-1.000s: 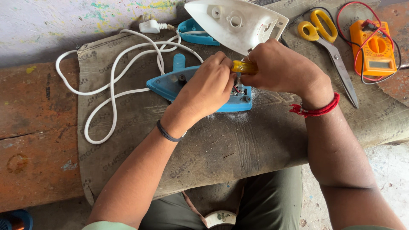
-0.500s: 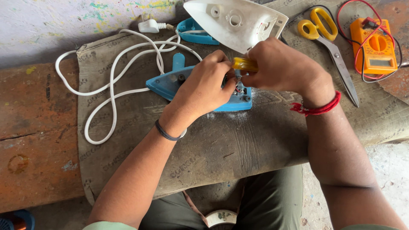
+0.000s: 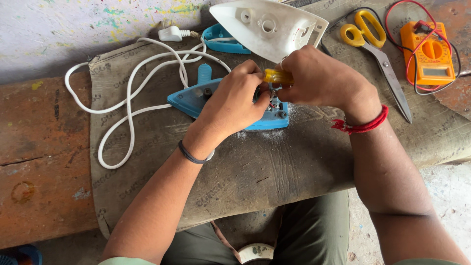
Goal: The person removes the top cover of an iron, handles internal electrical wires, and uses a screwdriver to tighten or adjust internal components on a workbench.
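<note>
A blue iron base (image 3: 189, 98) lies on a grey sack cloth (image 3: 274, 167), its top cover removed. My left hand (image 3: 235, 103) rests on the base and pinches small red wires near its rear end. My right hand (image 3: 319, 78) grips a yellow-handled screwdriver (image 3: 276, 76) pointing down into the same spot. The white iron cover (image 3: 265, 27) lies upside down just behind my hands. A white power cord (image 3: 130, 105) loops away to the left from the base, ending in a plug (image 3: 171, 33).
Yellow-handled scissors (image 3: 375, 46) and an orange multimeter (image 3: 431, 54) with red and black leads lie at the right. A blue plastic handle part (image 3: 223, 44) sits behind the base. A rusty wooden bench (image 3: 39, 162) extends left. White dust lies by the base.
Both hands and the screwdriver stay at the rear of the blue base, shifting only slightly; the screwdriver handle shows a little more between the hands.
</note>
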